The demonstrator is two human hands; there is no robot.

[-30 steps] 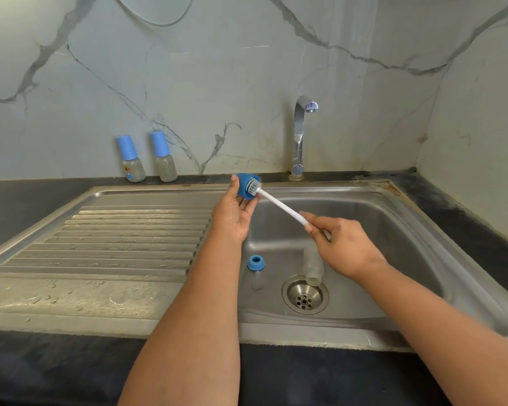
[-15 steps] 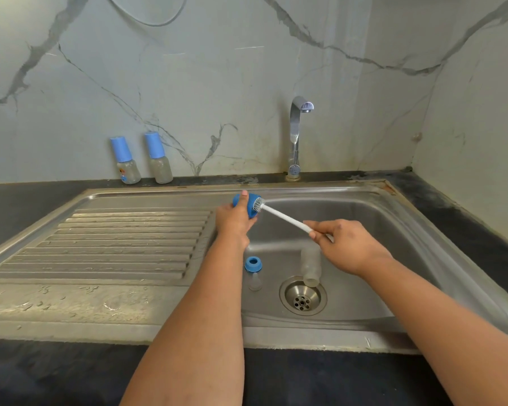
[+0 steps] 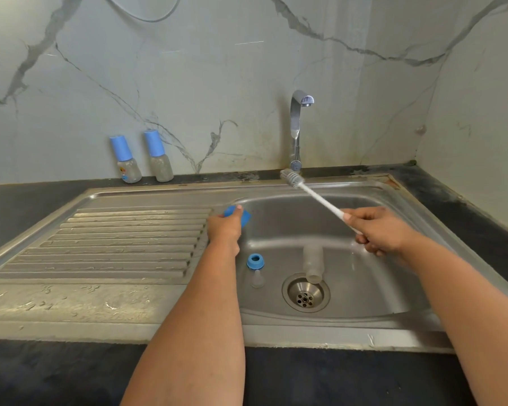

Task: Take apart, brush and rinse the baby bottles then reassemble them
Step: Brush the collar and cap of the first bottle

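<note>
Two capped bottles (image 3: 143, 159) stand upright side by side on the dark desk (image 3: 41, 194) against the marble wall, well apart from the hands, and by the look of them they are not yet taken apart. The head view, the only one, looks down on a steel sink (image 3: 408, 200) with a ribbed drainboard (image 3: 123, 241) to its left and a tap (image 3: 298, 127) at the back, with no water visibly running. A third bottle is in pieces: its clear body (image 3: 313, 263) lies in the basin with its open mouth at the edge of the drain (image 3: 305, 294), and a blue ring (image 3: 254, 261) with a clear teat (image 3: 257, 279) just beside it rests on the basin floor near the left forearm. The left hand (image 3: 225, 230) has its fingers curled round a blue cap (image 3: 238, 215), holding it low over the basin's left rim. The right hand (image 3: 377, 232) grips the white handle of a brush (image 3: 320, 200), whose bristle head points up toward the tap's base, clear of the cap. I judge the task early on: one bottle is dismantled and the cap is the piece in hand, while the body, ring and teat seem to await brushing, all of it awaits rinsing and reassembly, and two whole bottles remain.
</note>
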